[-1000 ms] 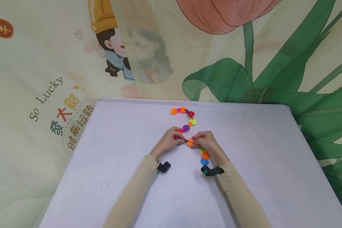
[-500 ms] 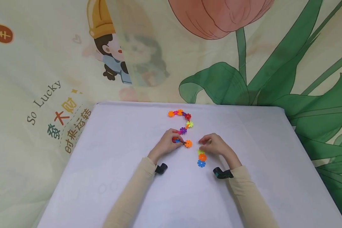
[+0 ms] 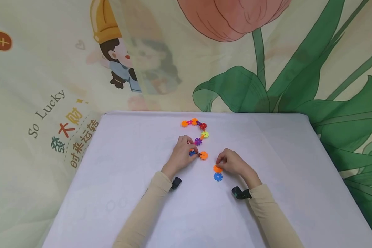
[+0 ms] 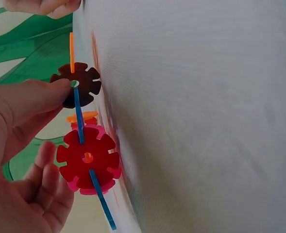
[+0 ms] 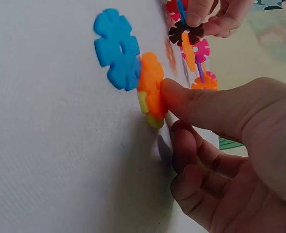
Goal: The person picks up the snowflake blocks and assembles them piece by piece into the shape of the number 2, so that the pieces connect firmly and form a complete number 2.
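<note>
My left hand [image 3: 181, 153] pinches a brown snowflake disc [image 4: 87, 86] between thumb and finger. That disc is slotted into a chain of colourful plastic snowflake discs, between a blue disc [image 4: 78, 114] and an orange end disc [image 3: 203, 155]. A red disc [image 4: 87, 153] follows further along. At the right, my right hand [image 3: 233, 162] has its thumb on a loose orange disc [image 5: 152, 85], its fingers curled behind; their exact contact is hidden. A yellow disc [image 5: 155, 120] peeks out beneath the orange one. Close beside these lies a blue disc [image 5: 116, 51].
The chain curves away over the white-covered table [image 3: 136, 137], past a purple disc [image 3: 198, 141], a yellow-green disc [image 3: 205, 134] and a red disc [image 3: 203, 126], to an orange disc [image 3: 184, 123] at the far end. A printed cloth wall [image 3: 161, 100] rises behind the table.
My right hand let go of the chain's orange end disc, moved right, and came down onto the loose discs. My left hand stays on the chain, its end lowered slightly.
</note>
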